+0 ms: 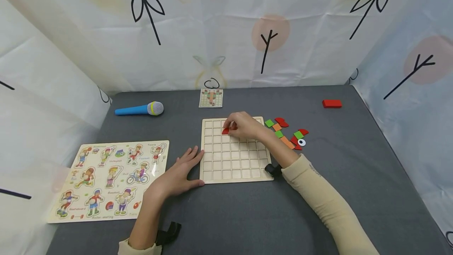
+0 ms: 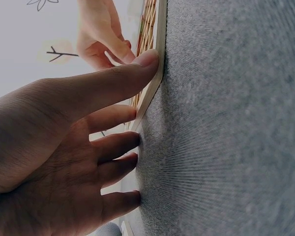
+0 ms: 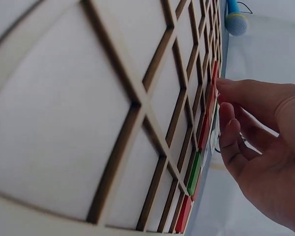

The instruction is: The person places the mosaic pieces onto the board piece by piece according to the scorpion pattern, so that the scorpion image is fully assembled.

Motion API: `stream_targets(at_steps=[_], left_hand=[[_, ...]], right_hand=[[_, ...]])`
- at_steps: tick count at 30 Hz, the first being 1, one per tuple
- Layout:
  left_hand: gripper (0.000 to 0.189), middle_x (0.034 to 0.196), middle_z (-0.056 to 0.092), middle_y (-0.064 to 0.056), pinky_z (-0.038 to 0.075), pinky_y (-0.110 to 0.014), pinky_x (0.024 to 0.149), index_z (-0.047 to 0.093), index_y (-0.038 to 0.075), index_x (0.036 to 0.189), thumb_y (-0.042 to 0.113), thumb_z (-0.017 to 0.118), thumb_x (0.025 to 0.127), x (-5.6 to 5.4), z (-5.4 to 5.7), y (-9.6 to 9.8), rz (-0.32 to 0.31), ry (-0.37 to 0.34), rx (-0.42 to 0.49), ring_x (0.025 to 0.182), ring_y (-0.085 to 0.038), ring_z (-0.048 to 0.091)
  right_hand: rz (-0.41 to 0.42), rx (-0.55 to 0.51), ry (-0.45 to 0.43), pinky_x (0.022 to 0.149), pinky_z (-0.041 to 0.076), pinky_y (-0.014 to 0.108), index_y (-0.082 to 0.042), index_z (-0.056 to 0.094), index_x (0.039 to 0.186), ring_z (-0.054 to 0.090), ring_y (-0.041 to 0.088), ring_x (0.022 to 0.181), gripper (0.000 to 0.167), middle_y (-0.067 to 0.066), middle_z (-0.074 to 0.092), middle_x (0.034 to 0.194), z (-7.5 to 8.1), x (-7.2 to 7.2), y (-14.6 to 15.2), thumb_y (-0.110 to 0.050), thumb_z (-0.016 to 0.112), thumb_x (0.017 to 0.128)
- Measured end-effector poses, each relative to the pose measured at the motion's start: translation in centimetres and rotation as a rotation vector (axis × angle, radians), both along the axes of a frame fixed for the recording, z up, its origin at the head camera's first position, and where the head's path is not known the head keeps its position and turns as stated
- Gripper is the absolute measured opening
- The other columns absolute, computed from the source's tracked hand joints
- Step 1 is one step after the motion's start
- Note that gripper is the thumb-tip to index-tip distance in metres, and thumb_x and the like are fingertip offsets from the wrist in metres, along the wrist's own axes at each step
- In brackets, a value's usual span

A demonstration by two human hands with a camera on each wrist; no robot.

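Observation:
My right hand (image 1: 244, 125) is over the far part of a wooden grid board (image 1: 226, 166), fingers bent and thumb tip at a small red piece (image 1: 225, 131). In the right wrist view, the thumb and fingers (image 3: 236, 132) pinch close at the board's surface, partly hiding the red piece. Red pieces (image 3: 204, 130) and a green piece (image 3: 194, 174) lie in cells along the far rows. My left hand (image 1: 178, 170) rests at the board's left edge with fingers spread; its thumb (image 2: 146, 58) touches the near corner.
Loose red, green and orange pieces (image 1: 287, 141) and a white ring-like piece (image 1: 301, 142) lie right of the board. A pattern card (image 1: 211, 98) stands behind it. Left are a blue toy microphone (image 1: 132, 110) and a sports picture board (image 1: 102, 160). A red block (image 1: 332, 104) sits far right.

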State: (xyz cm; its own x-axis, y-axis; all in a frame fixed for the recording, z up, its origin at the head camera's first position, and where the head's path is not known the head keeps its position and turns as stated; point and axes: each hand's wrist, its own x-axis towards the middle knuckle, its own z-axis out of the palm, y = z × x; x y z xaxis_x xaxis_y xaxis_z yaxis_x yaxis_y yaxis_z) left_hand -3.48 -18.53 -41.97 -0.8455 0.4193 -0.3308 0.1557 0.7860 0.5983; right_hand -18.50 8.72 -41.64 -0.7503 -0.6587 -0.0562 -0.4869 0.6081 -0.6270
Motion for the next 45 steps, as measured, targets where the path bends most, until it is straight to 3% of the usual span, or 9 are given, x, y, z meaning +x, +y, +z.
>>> stream_targets(at_steps=[10, 15, 16, 22, 24, 28, 38, 45], left_hand=[[0.097, 0.182, 0.018, -0.022, 0.015, -0.078, 0.130, 0.031, 0.010, 0.172, 0.036, 0.085, 0.096, 0.0, -0.3, -0.1, 0.002, 0.001, 0.017, 0.170, -0.047, 0.010], [0.099, 0.182, 0.020, -0.021, 0.017, -0.082, 0.126, 0.032, 0.015, 0.172, 0.045, 0.085, 0.094, -0.2, -2.7, -1.0, -0.010, 0.064, 0.063, 0.171, -0.046, 0.011], [0.099, 0.182, 0.020, -0.021, 0.017, -0.082, 0.126, 0.032, 0.015, 0.172, 0.045, 0.084, 0.094, -0.2, -2.7, -1.0, -0.012, 0.069, 0.064, 0.171, -0.046, 0.011], [0.096, 0.182, 0.018, -0.022, 0.014, -0.078, 0.130, 0.032, 0.010, 0.172, 0.036, 0.085, 0.095, 0.1, -0.4, -0.2, 0.004, 0.007, 0.043, 0.171, -0.047, 0.009], [0.096, 0.181, 0.018, -0.023, 0.014, -0.078, 0.130, 0.032, 0.009, 0.171, 0.034, 0.085, 0.095, 0.1, -0.1, -0.1, 0.004, 0.005, 0.035, 0.170, -0.048, 0.008], [0.094, 0.181, 0.019, -0.025, 0.015, -0.079, 0.129, 0.033, 0.007, 0.171, 0.032, 0.084, 0.096, 0.2, -0.2, -0.1, 0.002, 0.020, 0.045, 0.170, -0.049, 0.009], [0.096, 0.181, 0.019, -0.022, 0.016, -0.077, 0.131, 0.032, 0.008, 0.171, 0.034, 0.085, 0.096, 0.1, -0.2, 0.0, 0.005, 0.003, 0.001, 0.170, -0.048, 0.010], [0.097, 0.181, 0.020, -0.023, 0.015, -0.081, 0.127, 0.032, 0.013, 0.172, 0.043, 0.084, 0.095, 0.0, -1.7, -0.8, -0.010, 0.046, 0.066, 0.171, -0.046, 0.008]], right_hand=[[-0.017, -0.110, -0.001, 0.092, 0.063, 0.045, 0.001, 0.079, 0.118, 0.076, 0.033, 0.104, 0.022, 0.019, 0.079, 0.119, 0.5, 0.5, 2.8, -0.004, 0.078, 0.097], [-0.040, -0.110, -0.027, 0.095, 0.062, 0.047, 0.001, 0.079, 0.120, 0.076, 0.032, 0.105, 0.024, 0.018, 0.079, 0.121, 1.0, 0.9, 4.2, -0.005, 0.077, 0.097], [-0.045, -0.107, -0.034, 0.095, 0.062, 0.047, 0.001, 0.079, 0.120, 0.076, 0.032, 0.106, 0.024, 0.017, 0.079, 0.121, 1.1, 0.9, 4.6, -0.005, 0.077, 0.097], [-0.073, -0.118, -0.043, 0.089, 0.062, 0.042, 0.001, 0.078, 0.123, 0.075, 0.032, 0.105, 0.026, 0.018, 0.079, 0.120, 1.3, 1.2, 6.9, -0.005, 0.078, 0.098], [-0.091, -0.116, -0.043, 0.086, 0.061, 0.037, 0.000, 0.078, 0.124, 0.074, 0.032, 0.105, 0.026, 0.018, 0.080, 0.121, 1.4, 1.3, 7.9, -0.005, 0.078, 0.098], [-0.140, -0.092, -0.044, 0.082, 0.058, 0.033, -0.001, 0.078, 0.125, 0.073, 0.030, 0.103, 0.027, 0.017, 0.080, 0.121, 1.5, 1.6, 9.8, -0.008, 0.079, 0.098], [-0.224, -0.002, -0.038, 0.087, 0.059, 0.038, 0.003, 0.078, 0.120, 0.071, 0.027, 0.097, 0.029, 0.016, 0.079, 0.106, 1.0, 2.4, 13.5, -0.009, 0.084, 0.093], [-0.236, 0.063, -0.060, 0.085, 0.059, 0.034, 0.000, 0.080, 0.115, 0.070, 0.021, 0.093, 0.026, 0.012, 0.078, 0.101, 0.4, 2.6, 14.9, -0.012, 0.085, 0.093]])
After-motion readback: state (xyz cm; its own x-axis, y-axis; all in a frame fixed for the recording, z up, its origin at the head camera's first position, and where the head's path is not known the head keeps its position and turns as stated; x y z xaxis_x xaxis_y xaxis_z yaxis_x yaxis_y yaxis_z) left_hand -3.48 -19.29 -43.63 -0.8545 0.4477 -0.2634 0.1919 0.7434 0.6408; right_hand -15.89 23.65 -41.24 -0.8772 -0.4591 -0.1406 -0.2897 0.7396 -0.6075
